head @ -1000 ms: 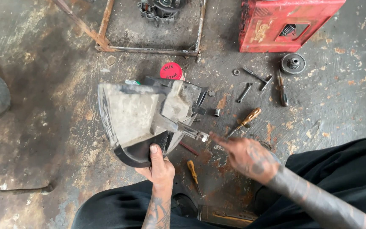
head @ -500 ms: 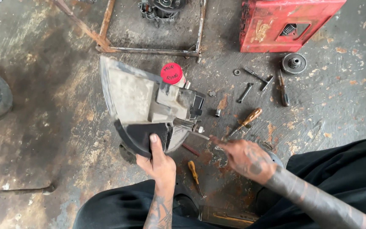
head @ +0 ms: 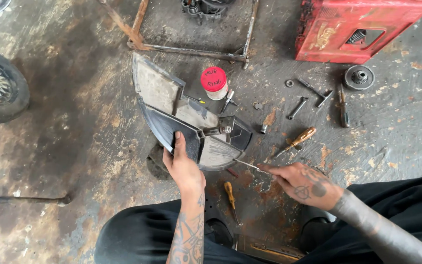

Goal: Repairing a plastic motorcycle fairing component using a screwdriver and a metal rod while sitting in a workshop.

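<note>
Containers: red plastic crate (head: 362, 29) at top right, a spring visible through its handle slot, rest of contents not visible. Small white jar with red lid (head: 214, 82) stands closed on the floor just behind the panel; contents hidden.

Grey curved body panel (head: 186, 120) is tilted up on edge on the stained concrete floor (head: 74, 98). Left hand (head: 184, 168) wraps its near lower rim, thumb on the inner face, fingers behind. Right hand (head: 301, 183) pinches a thin metal rod (head: 246, 165), fingers narrow; rod tip touches the panel's lower right edge.

Loose bolts (head: 299, 107), a wooden-handled screwdriver (head: 296, 142), a yellow-handled screwdriver (head: 229, 193) and a gear (head: 359, 77) lie nearby.
</note>
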